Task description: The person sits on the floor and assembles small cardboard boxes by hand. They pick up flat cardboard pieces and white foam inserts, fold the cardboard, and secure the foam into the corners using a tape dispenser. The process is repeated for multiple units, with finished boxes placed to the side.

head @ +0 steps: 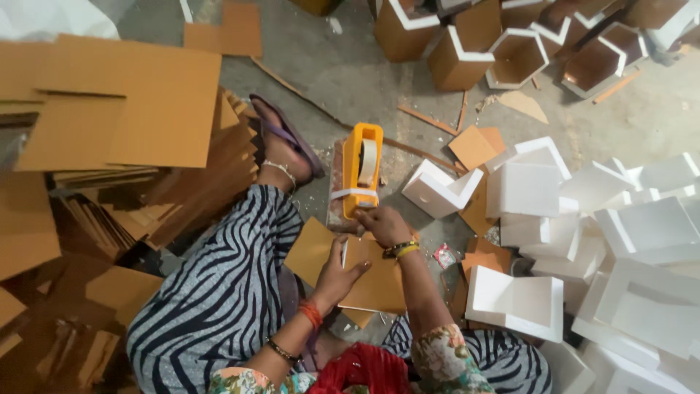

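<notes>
tape holder is standing long way up-down mid frame | right hand is curling on its bottom | left hand is lying open, pressing cardboard

Cardboard stack cut off at left, foam pieces (white) cropped right, right hand fingertips perhaps behind tape dispenser

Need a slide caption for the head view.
Seated person's right hand at orange tape dispenser, left hand on brown cardboard sheets.
</notes>
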